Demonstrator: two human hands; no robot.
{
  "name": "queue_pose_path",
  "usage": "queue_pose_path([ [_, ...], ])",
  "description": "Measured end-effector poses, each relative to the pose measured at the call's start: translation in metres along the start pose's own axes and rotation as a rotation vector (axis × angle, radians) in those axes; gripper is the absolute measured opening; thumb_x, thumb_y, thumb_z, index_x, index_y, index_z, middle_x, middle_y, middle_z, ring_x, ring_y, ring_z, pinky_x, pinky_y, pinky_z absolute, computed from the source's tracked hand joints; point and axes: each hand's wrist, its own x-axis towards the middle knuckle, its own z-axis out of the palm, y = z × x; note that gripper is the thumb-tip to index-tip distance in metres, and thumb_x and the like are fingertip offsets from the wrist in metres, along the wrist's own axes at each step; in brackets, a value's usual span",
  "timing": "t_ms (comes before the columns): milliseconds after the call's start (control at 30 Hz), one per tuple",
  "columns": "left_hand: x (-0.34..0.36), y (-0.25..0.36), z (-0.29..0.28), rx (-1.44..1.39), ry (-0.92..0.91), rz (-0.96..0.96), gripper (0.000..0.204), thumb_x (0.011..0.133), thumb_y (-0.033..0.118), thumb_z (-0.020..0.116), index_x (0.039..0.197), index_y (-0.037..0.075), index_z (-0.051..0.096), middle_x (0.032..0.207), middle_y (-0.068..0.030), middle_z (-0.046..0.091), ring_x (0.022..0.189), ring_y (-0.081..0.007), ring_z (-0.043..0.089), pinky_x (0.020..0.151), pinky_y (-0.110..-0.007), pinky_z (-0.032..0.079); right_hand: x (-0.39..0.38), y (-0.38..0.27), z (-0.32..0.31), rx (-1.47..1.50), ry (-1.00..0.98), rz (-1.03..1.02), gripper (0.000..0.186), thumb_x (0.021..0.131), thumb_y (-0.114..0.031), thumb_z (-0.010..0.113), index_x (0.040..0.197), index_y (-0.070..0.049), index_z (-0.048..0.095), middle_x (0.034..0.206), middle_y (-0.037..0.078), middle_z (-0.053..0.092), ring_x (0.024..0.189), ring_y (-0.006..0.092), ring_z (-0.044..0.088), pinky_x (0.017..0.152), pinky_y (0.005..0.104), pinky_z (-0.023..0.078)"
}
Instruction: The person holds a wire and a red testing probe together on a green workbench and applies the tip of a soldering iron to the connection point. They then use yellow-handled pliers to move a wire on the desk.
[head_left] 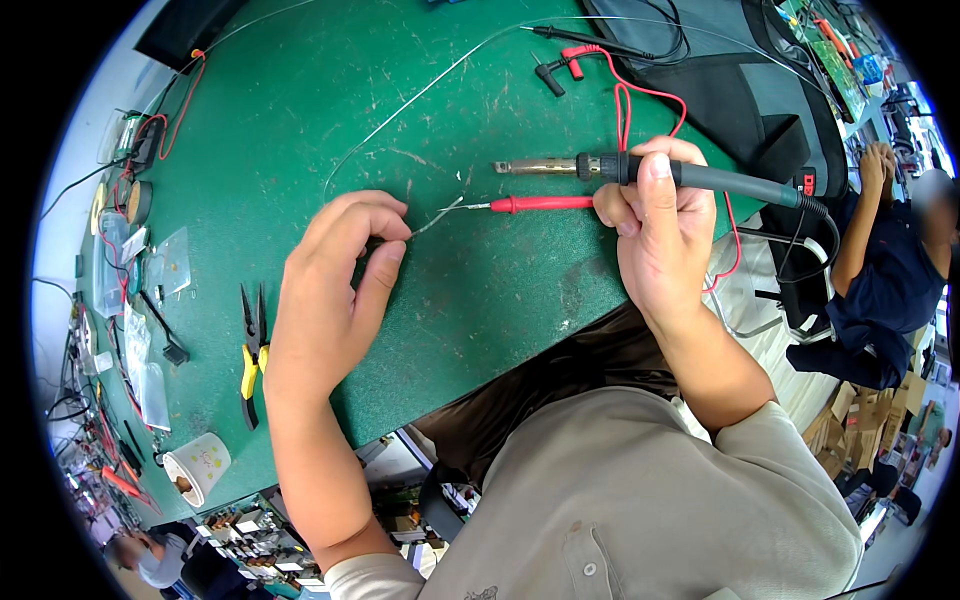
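Wire, likely light and bendable, pinched in the left hand's fingertips above a green table, near a red probe's tip. Right hand curls round the probe and an iron, likely stiff, best held by its handle.
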Motion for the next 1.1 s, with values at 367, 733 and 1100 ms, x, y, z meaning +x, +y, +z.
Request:
queue_pose_path([
  [367, 0.000, 0.004, 0.002, 0.065, -0.139, 0.112, 0.012, 0.078, 0.000, 0.064, 0.088, 0.001, 0.059, 0.120, -0.0134, 0.062, 0.106, -0.0334, 0.054, 0.095, -0.041, 0.043, -0.001, -0.002, 0.002, 0.013, 0.014, 0.001, 0.017, 0.100, -0.019, 0.055, 0.104, -0.004, 0.049, 0.072, 0.000, 0.048, 0.052, 0.0056, 0.037, 0.048, 0.0240, 0.029],
  [733, -0.002, 0.012, 0.002, 0.019, -0.224, 0.150, 0.014, 0.074, -0.002, 0.066, 0.086, 0.002, 0.061, 0.103, -0.0111, 0.065, 0.100, -0.0325, 0.055, 0.088, -0.041, 0.046, 0.006, -0.003, 0.001, 0.015, -0.018, 0.026, 0.018, 0.101, -0.020, 0.055, 0.104, -0.003, 0.049, 0.076, 0.001, 0.048, 0.055, 0.0070, 0.039, 0.050, 0.0240, 0.032],
  [1100, -0.011, 0.020, 0.007, -0.068, -0.325, 0.173, 0.016, 0.073, -0.004, 0.066, 0.087, 0.003, 0.061, 0.102, -0.0096, 0.065, 0.093, -0.0309, 0.056, 0.081, -0.038, 0.048, 0.004, -0.014, -0.002, -0.090, -0.050, 0.040, 0.021, 0.104, -0.027, 0.046, 0.109, -0.008, 0.052, 0.064, -0.004, 0.032, 0.055, 0.0091, 0.034, 0.057, 0.0299, 0.033],
])
